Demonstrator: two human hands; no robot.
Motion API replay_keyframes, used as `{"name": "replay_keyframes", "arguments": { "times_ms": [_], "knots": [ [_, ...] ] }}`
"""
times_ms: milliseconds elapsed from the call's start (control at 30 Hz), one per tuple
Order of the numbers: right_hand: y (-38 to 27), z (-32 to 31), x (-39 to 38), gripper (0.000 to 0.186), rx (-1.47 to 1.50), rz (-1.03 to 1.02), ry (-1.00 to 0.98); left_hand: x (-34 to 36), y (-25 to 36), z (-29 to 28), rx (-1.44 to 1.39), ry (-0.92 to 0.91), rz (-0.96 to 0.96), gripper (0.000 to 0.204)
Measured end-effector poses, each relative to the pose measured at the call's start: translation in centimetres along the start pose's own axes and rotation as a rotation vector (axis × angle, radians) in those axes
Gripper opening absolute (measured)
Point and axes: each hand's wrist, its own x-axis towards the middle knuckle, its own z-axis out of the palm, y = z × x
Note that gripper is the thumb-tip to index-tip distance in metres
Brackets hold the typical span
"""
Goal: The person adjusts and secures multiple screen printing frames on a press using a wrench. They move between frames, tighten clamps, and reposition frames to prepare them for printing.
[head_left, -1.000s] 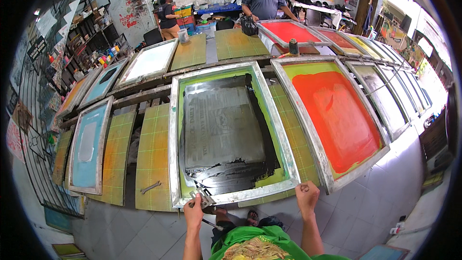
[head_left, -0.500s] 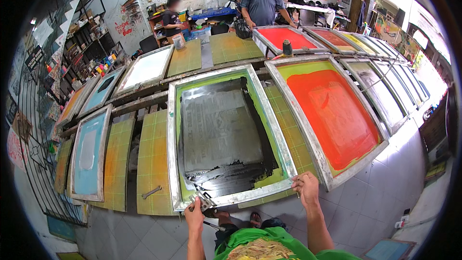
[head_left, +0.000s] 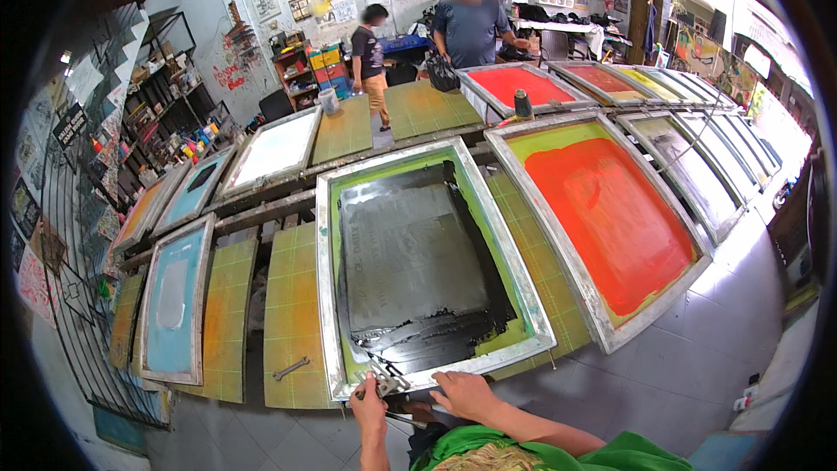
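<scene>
A screen-printing frame (head_left: 440, 377) coated with black ink lies in front of me on a green board with a yellow grid. By its near left corner, my left hand (head_left: 370, 406) is closed on a perforated metal bracket (head_left: 384, 378). My right hand (head_left: 466, 396) reaches left along the frame's near edge, fingers stretched out and apart, holding nothing that I can see. A thin small piece, perhaps a bolt (head_left: 553, 361), hangs under the near right corner. An open-end wrench (head_left: 291, 368) rests on the board (head_left: 292, 296) to the left.
A frame with red ink (head_left: 602, 218) stands at right, a light-blue one (head_left: 174, 296) at left. More frames line the far row and the right side. A jar (head_left: 522, 105) and a cup (head_left: 329, 102) stand beyond. Two people (head_left: 471, 30) are behind the table.
My right hand has left the frame's near right corner and come left beside my left hand, its fingers opening. The person at far left has stood up and moved right.
</scene>
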Motion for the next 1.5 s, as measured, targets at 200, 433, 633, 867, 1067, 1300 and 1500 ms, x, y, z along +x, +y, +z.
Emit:
{"name": "replay_keyframes", "arguments": {
  "times_ms": [200, 433, 633, 867, 1067, 1300, 1500],
  "knots": [
    [-0.2, 1.6, 0.2, 0.022, 0.016, 0.012, -0.014, 1.7, -2.3, -1.2, 0.089, -0.066, 0.065, 0.049],
    [-0.9, 0.3, 0.7, 0.018, 0.112, 0.146, 0.001, 1.3, -1.9, -0.7, 0.167, -0.046, 0.084, 0.047],
    [0.2, 1.2, 1.1, 0.017, 0.009, 0.015, 0.124, 2.5, -3.0, -1.0, 0.220, -0.077, 0.189, 0.047],
    [0.7, -0.3, 0.1, 0.020, -0.132, 0.160, 0.112, 1.4, -1.9, -0.2, 0.344, -0.064, 0.298, 0.046],
    [6.4, -5.6, -3.5, 0.018, -0.167, 0.466, 0.195, 1.1, -1.3, 0.1, 0.364, -0.060, 0.320, 0.043],
    [12.9, -11.4, -7.7, 0.016, -0.217, 0.696, 0.378, 1.3, -2.2, -0.5, 0.426, -0.026, 0.351, 0.044],
    [15.6, -9.3, -9.5, 0.016, 0.263, 0.836, 0.546, 1.2, -1.3, -0.4, 0.403, -0.055, 0.266, 0.045]
  ]
}}
